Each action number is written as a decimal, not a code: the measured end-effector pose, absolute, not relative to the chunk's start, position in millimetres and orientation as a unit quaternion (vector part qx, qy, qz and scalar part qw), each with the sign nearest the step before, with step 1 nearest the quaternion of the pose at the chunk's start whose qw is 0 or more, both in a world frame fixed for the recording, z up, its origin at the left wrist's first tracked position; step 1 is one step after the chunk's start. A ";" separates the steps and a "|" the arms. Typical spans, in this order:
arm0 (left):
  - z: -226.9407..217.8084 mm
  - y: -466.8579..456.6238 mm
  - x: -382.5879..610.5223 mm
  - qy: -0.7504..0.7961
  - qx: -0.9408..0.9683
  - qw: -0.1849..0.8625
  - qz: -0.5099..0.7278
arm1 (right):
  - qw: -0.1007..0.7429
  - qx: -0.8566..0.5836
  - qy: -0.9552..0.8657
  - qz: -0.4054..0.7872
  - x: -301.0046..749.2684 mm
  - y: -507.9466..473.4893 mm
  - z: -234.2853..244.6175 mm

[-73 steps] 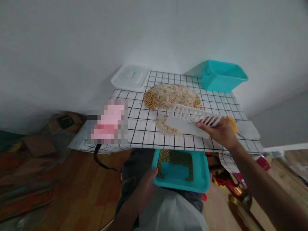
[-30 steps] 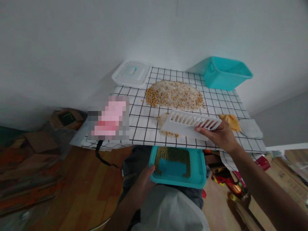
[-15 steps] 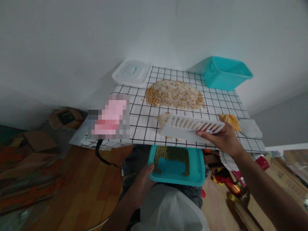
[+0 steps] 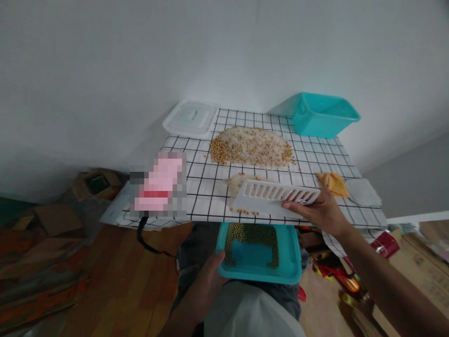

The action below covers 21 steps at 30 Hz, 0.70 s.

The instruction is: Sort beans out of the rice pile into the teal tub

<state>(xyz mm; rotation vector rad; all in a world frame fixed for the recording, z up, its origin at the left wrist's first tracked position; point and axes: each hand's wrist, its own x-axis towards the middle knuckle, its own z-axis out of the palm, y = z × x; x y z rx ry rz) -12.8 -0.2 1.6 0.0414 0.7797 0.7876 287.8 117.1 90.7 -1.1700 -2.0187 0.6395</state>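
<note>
My right hand [image 4: 328, 213] grips the right end of a white slotted plastic piece [image 4: 263, 204], which stands tilted on the table near its front edge. Behind and left of this piece lies a small patch of rice [image 4: 234, 187]; a few yellow beans [image 4: 243, 212] sit at its lower left. Below the table edge, my left hand [image 4: 210, 274] holds the left side of a teal tray [image 4: 259, 277] above my lap. Green and yellowish beans [image 4: 257, 234] lie in the tray. Farther back on the table spreads a larger pile of rice mixed with yellow beans [image 4: 252, 146].
On the checked tablecloth [image 4: 199, 187] stand a clear lidded container [image 4: 191, 117] at back left and a teal bin [image 4: 324, 117] at back right. A blurred pink object [image 4: 161, 182] is at left; a yellow cloth [image 4: 333, 184] lies at right. Cardboard boxes [image 4: 94, 187] crowd the floor.
The whole view has shifted, so the table and tray sit slightly lower in it. More yellow beans show beside the slotted piece at the front edge. Both hands keep their holds.
</note>
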 end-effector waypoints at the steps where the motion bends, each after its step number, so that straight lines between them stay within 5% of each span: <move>1: 2.8 1.2 -11.8 0.373 0.021 0.848 0.377 | 0.353 -0.454 -0.780 0.248 288.1 116.8 90.5; 21: 17.2 16.8 -9.9 0.308 0.004 0.888 0.342 | 0.348 -0.448 -0.745 0.351 279.9 114.6 90.2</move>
